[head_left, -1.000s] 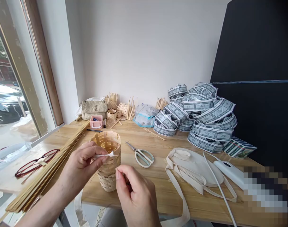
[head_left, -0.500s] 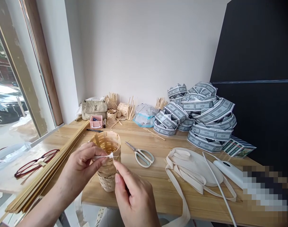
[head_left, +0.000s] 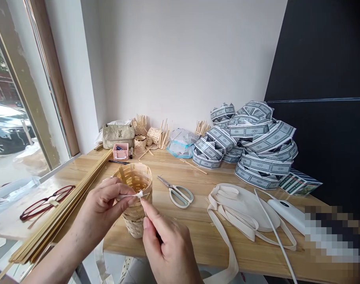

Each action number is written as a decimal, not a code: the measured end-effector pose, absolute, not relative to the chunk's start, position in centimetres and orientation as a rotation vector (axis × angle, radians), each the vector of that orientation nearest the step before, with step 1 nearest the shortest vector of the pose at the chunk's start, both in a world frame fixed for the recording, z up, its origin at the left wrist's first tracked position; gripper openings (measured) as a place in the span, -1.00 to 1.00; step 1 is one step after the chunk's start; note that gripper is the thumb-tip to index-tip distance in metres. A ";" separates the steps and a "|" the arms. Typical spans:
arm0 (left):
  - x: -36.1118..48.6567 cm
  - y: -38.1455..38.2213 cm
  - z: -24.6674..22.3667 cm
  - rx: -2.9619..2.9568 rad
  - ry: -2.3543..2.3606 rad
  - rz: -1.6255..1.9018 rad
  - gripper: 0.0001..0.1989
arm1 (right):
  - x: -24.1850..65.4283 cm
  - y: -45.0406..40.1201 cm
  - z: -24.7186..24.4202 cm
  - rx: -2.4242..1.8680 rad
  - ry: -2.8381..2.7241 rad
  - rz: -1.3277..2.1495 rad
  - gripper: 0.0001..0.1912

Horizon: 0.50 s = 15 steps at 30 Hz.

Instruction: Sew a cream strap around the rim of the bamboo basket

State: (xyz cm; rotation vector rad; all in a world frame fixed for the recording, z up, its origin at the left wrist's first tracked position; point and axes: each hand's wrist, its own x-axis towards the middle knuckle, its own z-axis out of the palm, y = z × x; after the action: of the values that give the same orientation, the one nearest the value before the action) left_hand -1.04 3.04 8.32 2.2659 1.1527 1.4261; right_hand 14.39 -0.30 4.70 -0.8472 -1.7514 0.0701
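My left hand [head_left: 107, 199] pinches the frayed white end of a cloth strip [head_left: 140, 194] between thumb and fingers. With thumb and forefinger closed, my right hand [head_left: 169, 244] grips a thin needle [head_left: 142, 205], whose upper end meets the cloth's frayed edge. Both hands are in front of a woven wooden basket [head_left: 135, 227], which stands upright on the table and is partly covered by them. Scissors [head_left: 180, 195] with pale handles lie to the right, blades parted slightly. A length of pale tape hangs below my left wrist.
A flat roll of cream cotton tape [head_left: 250, 209] lies at right, beside a white cable [head_left: 271, 228]. Patterned ribbon rolls [head_left: 259, 157] are piled behind it. Long wooden strips [head_left: 64, 201] and red glasses [head_left: 46, 203] lie left. A handbag [head_left: 118, 136] and pink box [head_left: 120, 152] stand at the back.
The needle and the cloth's frayed end have shifted very slightly against each other. Both hands keep their pinch. The whole view has moved a little.
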 end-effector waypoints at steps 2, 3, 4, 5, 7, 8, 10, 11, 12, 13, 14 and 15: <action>-1.0 3.0 8.3 2.271 1.148 1.427 -0.85 | 14.5 -0.3 4.8 -0.849 -1.746 0.068 -0.59; -1.0 3.0 8.3 2.276 1.147 1.426 -0.85 | 14.5 -0.4 4.8 -0.851 -1.742 0.067 -0.59; -1.0 3.0 8.3 2.280 1.148 1.428 -0.85 | 14.6 -0.4 4.8 -0.855 -1.741 0.070 -0.59; -1.0 3.1 8.4 2.282 1.149 1.429 -0.85 | 14.7 -0.4 4.8 -0.857 -1.744 0.076 -0.59; -1.0 3.1 8.4 2.283 1.151 1.425 -0.86 | 14.7 -0.3 4.8 -0.858 -1.751 0.084 -0.59; -1.0 3.1 8.4 2.281 1.152 1.421 -0.86 | 14.8 -0.3 4.8 -0.855 -1.757 0.084 -0.58; -1.0 3.1 8.4 2.274 1.152 1.415 -0.85 | 14.8 -0.2 4.7 -0.848 -1.761 0.079 -0.57; -1.0 3.1 8.4 2.271 1.155 1.411 -0.85 | 14.8 -0.2 4.6 -0.847 -1.759 0.076 -0.57; -0.9 3.0 8.5 2.269 1.158 1.408 -0.85 | 14.8 -0.1 4.6 -0.847 -1.757 0.077 -0.56; -0.9 3.0 8.5 2.270 1.158 1.405 -0.85 | 14.8 -0.1 4.6 -0.847 -1.756 0.080 -0.56; -0.8 3.0 8.5 2.272 1.157 1.407 -0.86 | 14.8 -0.1 4.6 -0.847 -1.752 0.085 -0.57; -0.8 3.0 8.6 2.276 1.154 1.409 -0.86 | 14.8 -0.1 4.6 -0.842 -1.747 0.094 -0.57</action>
State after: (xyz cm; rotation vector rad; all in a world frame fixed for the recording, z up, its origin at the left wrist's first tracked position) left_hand -0.78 2.99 8.55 2.2759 1.1545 1.4092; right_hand 14.82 -0.09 4.58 -0.8425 -1.7472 0.0940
